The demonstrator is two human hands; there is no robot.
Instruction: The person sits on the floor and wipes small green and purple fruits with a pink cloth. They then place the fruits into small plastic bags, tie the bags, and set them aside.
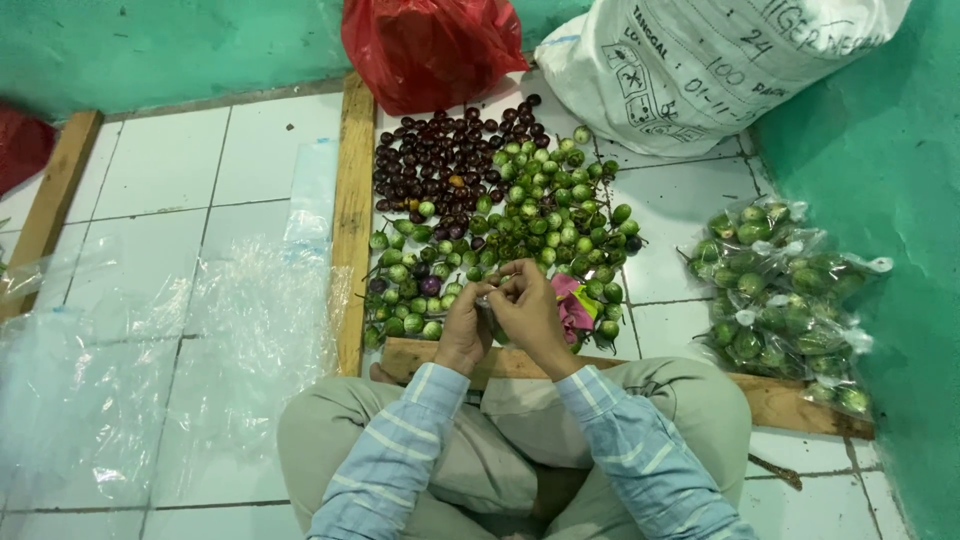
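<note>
I sit cross-legged on a white tiled floor. My left hand (465,325) and my right hand (527,305) are pressed together in front of me, fingers pinched around a small clear plastic bag (492,298) that is mostly hidden between them. Just beyond my hands lies a heap of small round green eggplants (545,205), with a patch of dark purple ones (440,160) behind it. A pink scrap (573,308) shows under my right hand.
Tied clear bags of green eggplants (780,300) pile up at the right by the green wall. A red plastic bag (430,45) and a white sack (700,60) stand at the back. Wooden slats (352,200) frame the heap. Clear plastic sheets (150,340) lie at left.
</note>
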